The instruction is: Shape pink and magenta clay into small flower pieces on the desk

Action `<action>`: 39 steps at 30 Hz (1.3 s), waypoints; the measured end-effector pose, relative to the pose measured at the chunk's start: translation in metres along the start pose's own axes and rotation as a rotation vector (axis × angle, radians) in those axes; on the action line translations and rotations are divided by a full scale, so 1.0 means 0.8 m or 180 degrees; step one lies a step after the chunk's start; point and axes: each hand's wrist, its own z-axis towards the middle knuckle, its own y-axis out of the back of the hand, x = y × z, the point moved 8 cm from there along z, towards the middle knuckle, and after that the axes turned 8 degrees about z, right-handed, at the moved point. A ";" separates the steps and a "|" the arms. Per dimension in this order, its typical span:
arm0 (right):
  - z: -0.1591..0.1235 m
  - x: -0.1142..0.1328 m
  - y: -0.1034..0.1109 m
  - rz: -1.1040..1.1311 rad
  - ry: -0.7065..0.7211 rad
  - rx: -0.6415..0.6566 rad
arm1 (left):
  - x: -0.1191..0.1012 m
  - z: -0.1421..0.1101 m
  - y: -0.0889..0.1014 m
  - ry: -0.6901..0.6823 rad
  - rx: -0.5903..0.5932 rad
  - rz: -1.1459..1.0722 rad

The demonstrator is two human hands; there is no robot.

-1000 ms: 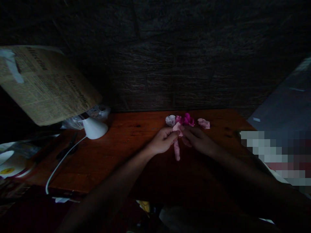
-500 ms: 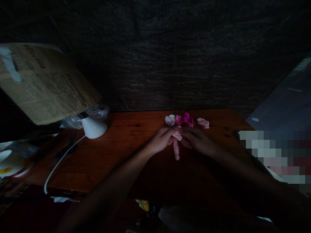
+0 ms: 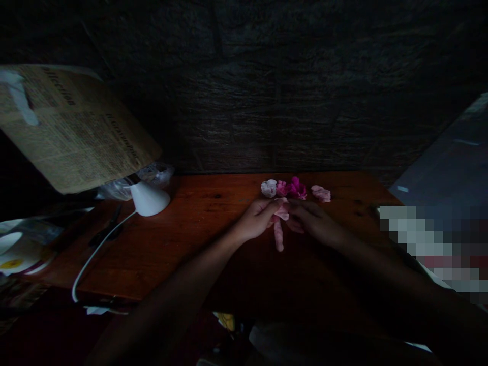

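Pale pink petal-like piece (image 3: 282, 209), small, partly covered, pinched between the fingers (image 3: 269, 209)

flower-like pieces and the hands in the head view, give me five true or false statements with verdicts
1. The left hand and right hand meet at a held pale pink piece. True.
2. A loose pink piece lies to the right of the magenta piece. True.
3. The magenta piece is the leftmost on the table. False: the whitish piece is leftmost.
4. The lampshade shows printed lettering. True.
5. The lamp base stands to the right of both hands. False: the white lamp base stands to their left.
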 end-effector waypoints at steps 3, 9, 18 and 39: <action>0.001 0.001 0.000 0.0097 -0.0017 -0.0005 | 0.008 0.001 0.005 0.0242 -0.0197 -0.0061; 0.000 0.006 0.002 -0.0071 -0.0016 -0.0129 | 0.002 0.004 0.017 -0.0058 -0.0489 0.0136; -0.002 0.001 0.002 -0.0233 -0.0007 -0.0019 | -0.007 0.002 0.022 -0.0365 -0.0602 0.0537; -0.004 0.017 0.003 -0.0408 0.0174 -0.0268 | -0.009 0.000 0.010 -0.0450 -0.0201 0.0155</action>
